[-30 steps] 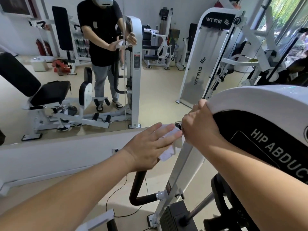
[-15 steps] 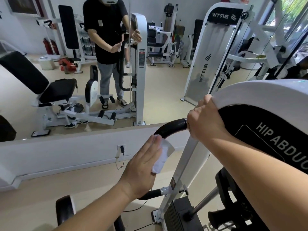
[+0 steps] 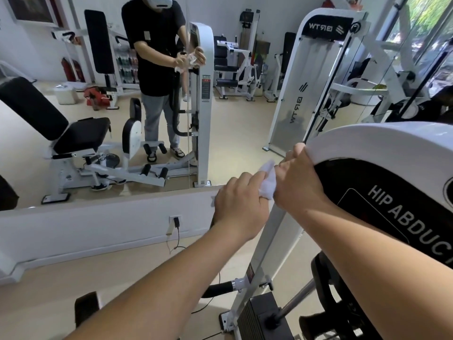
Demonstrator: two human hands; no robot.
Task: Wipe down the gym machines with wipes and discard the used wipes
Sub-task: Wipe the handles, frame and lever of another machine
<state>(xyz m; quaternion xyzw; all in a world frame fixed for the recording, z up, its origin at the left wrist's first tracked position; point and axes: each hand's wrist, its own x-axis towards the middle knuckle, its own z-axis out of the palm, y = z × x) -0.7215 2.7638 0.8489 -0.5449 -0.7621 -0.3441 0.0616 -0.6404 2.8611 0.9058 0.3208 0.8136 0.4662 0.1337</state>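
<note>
L hand (image 3: 241,204) is curled round the white wipe (image 3: 268,184), bunching it w/ the fingers. R hand (image 3: 300,179) is clenched over the front edge of the white cover (image 3: 367,143) on the hip abduction machine (image 3: 392,217).

The wipe sits between the two hands, touching the R hand, just above the slanted white frame post (image 3: 257,261).

Next stroke prob. turns on the black handle (image 3: 218,289). Only its lower end shows, low beside the post, and its long axis seems to run up toward the hands, so the L hand is nearer (R looks busy bracing).

The handle's upper part is hidden behind both hands — can't tell whether the wipe is on it or on the post. The mirror (image 3: 232,119) shows the same grip, too small to settle it. No bin made out.
</note>
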